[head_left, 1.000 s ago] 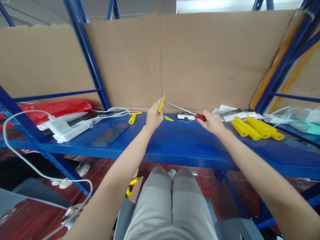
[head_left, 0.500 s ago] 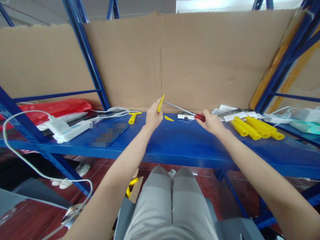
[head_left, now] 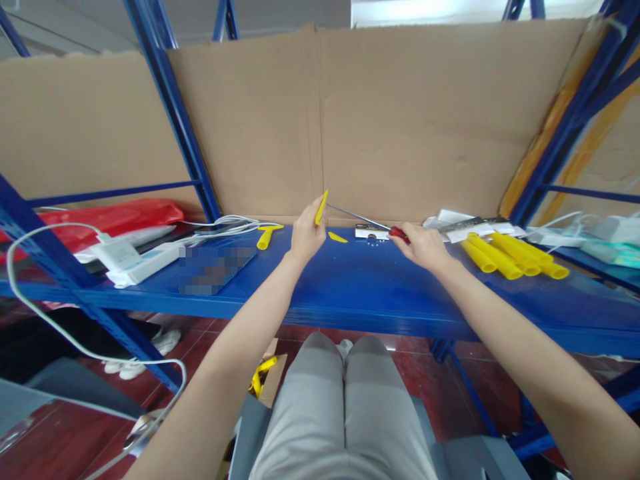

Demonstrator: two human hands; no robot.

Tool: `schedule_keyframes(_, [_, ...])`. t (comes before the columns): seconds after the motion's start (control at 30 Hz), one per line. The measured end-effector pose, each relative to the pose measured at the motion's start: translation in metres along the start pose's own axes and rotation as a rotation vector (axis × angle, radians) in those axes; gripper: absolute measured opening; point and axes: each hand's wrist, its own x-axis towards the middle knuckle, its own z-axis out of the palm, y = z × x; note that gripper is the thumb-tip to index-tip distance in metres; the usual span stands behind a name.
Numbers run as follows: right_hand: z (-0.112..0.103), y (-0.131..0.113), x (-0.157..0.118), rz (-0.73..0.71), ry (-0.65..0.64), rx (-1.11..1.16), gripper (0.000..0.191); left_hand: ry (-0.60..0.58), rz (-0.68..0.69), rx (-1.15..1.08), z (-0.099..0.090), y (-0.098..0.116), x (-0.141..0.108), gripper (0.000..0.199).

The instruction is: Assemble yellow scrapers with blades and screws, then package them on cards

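My left hand [head_left: 307, 230] is closed around a flat yellow plastic piece [head_left: 321, 208], held up on edge above the shelf. In my right hand [head_left: 420, 245] is a screwdriver [head_left: 399, 234] with a red handle; its long metal shaft points left and its tip reaches the yellow piece. Whether a screw sits at the tip is too small to tell. Below, a loose yellow blade-shaped piece [head_left: 338, 237] lies on the blue shelf. A white packet [head_left: 371, 233] with small bits scattered before it lies near the screwdriver's handle.
Several yellow tubes [head_left: 517, 257] lie at the right beside papers [head_left: 465, 227]. To the left are a yellow T-shaped part [head_left: 269, 236], a power strip [head_left: 145, 263] with cables and a red bag [head_left: 110, 219]. Cardboard [head_left: 400, 120] walls the back. An open box [head_left: 273, 380] with yellow parts stands below.
My right hand and the screwdriver have shifted very slightly. My left hand keeps the yellow piece in nearly the same place.
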Motion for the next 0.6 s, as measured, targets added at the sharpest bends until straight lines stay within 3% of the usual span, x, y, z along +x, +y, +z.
schedule_keyframes(0.23, [-0.004,0.0014,0.0018,0.064,-0.056,0.054,0.029,0.011,0.012,0.028,0.0015,0.0017,-0.0001,0.038])
schedule_keyframes(0.4, [0.0002,0.0046,0.0017,0.098,-0.011,0.112,0.029,0.008,0.02,0.04,0.0021,-0.001,-0.0003,0.039])
schedule_keyframes(0.6, [-0.0015,0.0034,0.0012,0.06,0.032,0.017,0.028,0.015,0.016,0.028,0.0014,-0.0002,-0.0007,0.039])
